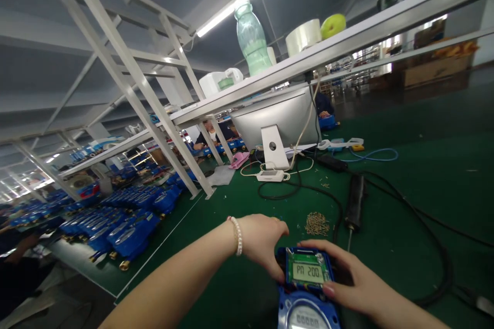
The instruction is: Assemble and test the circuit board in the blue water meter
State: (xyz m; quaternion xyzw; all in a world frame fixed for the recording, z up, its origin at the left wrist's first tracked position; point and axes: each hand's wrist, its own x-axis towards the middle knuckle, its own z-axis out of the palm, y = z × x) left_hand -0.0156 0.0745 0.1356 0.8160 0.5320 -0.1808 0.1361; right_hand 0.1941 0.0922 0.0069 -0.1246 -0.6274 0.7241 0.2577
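A blue water meter point(283, 300) lies at the bottom of the view. Its upper housing is uncovered, showing a green circuit board and a display point(307, 271) that reads "PN 200". A round counter dial point(306, 317) sits below, cut off by the frame edge. My right hand point(353, 277) grips the housing's right side, thumb on the lower right edge and fingers along the top. At the left edge is my left hand point(260, 239), wearing a beaded bracelet; its thumb is against the housing and its fingers are spread apart from it.
Small screws point(317, 224) lie piled beyond the meter. A black electric screwdriver point(354, 203) and dark cables are at right. A monitor point(276, 118) stands under a shelf point(332, 43) holding a bottle point(251, 38). Several blue meters point(133, 234) fill the left; other people sit farther back.
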